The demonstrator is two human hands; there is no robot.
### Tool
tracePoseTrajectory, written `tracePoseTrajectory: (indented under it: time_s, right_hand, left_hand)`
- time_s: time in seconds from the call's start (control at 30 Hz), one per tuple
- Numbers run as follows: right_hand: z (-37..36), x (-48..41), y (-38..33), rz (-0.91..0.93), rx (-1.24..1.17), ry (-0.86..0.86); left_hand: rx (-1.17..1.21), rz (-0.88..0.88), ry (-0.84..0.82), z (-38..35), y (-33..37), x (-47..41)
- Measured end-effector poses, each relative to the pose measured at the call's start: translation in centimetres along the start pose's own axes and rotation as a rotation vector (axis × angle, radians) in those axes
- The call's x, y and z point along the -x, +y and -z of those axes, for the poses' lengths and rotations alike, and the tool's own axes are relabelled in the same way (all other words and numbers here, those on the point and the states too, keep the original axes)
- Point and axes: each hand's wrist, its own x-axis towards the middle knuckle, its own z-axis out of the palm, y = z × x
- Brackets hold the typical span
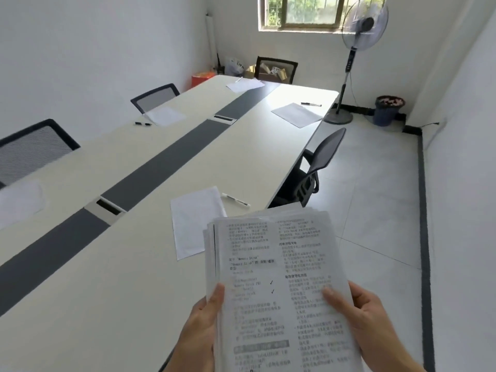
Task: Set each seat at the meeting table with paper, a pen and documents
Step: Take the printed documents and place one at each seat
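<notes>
Paper and pens look mostly laid out; the documents are not yet dealt.

Both hands hold the stack of printed documents (276,277) above the near edge of the surface (120,277). The left hand (206,315) grips the stack's left edge with its thumb on the top page. The right hand (367,318) grips the right edge, thumb also pressed on the print. The stack is thick, with its pages fanned at the top.

Seats, as seen:
- Near right: near sheet (197,221) lies flat, with the white pen (235,199) just beside its far corner. No printed pages lie there.
- Far right: far-right sheet (296,114), with the dark pen (311,104) near its far corner.
- Head of the surface: head sheet (244,84), with a thin object at its corner, probably a pen but too small to be sure.
- Far left: far-left sheet (165,115), with the black pen (143,124) beside it.
- Near left: near-left sheet (20,202) is blurred at the frame edge, and no pen shows.

Judgement: the paper step looks done at five seats and the pen step at three for certain. All of the document step remains. The near right seat, just beyond the stack, seems the natural place to start.
</notes>
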Motion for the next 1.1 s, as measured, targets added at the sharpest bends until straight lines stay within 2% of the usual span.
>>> tracePoseTrajectory:
  time_s: [0.13, 0.4, 0.63, 0.93, 1.1]
  right_hand:
    - [-1.8, -5.2, -2.2, 0.018, 0.044, -0.058]
    - [-6.0, -14.6, -3.9, -0.036, 0.119, -0.215]
    - [-10.0, -21.9, -6.1, -0.160, 0.152, -0.365]
    - [-13.5, -26.8, -8.1, -0.264, 0.153, -0.583]
    - [-14.6, -27.1, -8.0, -0.350, 0.187, -0.670]
  left_hand:
    - [0.014, -0.063, 0.046, -0.4, 2.8, -2.6]
    - [0.219, -0.140, 0.183, 0.4, 5.5, -4.7]
    - [0.296, -0.256, 0.448, -1.0, 7.3, -5.8]
    - [0.410, -0.337, 0.733, -3.4, 7.5, -5.5]
    - [0.348, -0.365, 0.737, -2.4, 7.3, -4.9]
